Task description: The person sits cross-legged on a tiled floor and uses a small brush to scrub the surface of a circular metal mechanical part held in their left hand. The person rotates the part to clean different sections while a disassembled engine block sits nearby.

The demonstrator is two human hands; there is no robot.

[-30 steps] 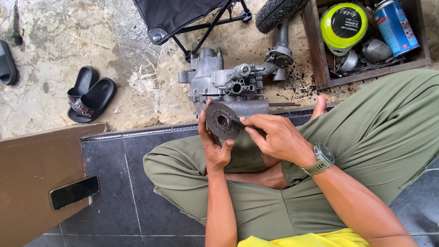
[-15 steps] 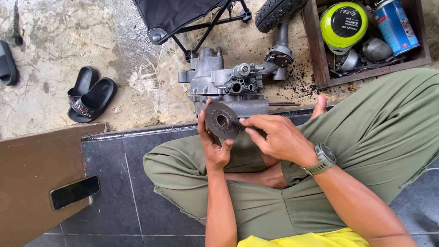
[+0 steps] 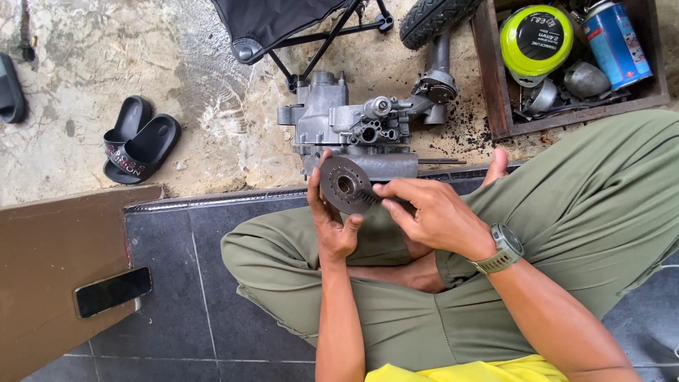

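I sit cross-legged in olive trousers. My left hand (image 3: pixel 331 225) grips a round dark metal disc (image 3: pixel 340 182) with a centre hole, held upright by its edge. With its fingers pinched on a small dark brush (image 3: pixel 368 196), my right hand (image 3: pixel 433 213) presses the bristles against the disc's right side. A grey watch sits on that wrist. Just beyond the disc lies a grey metal engine casing (image 3: pixel 346 127) on the concrete.
A wooden crate (image 3: pixel 489 85) at top right holds a green spool, a blue can and metal parts. A tyre (image 3: pixel 435 15) and a folding stool (image 3: pixel 283 25) stand behind the engine. Black sandals (image 3: pixel 138 145) lie to the left. A phone (image 3: pixel 113 291) rests on a brown board.
The brush has shifted slightly against the disc; both hands stay in place. The view has drifted a little.
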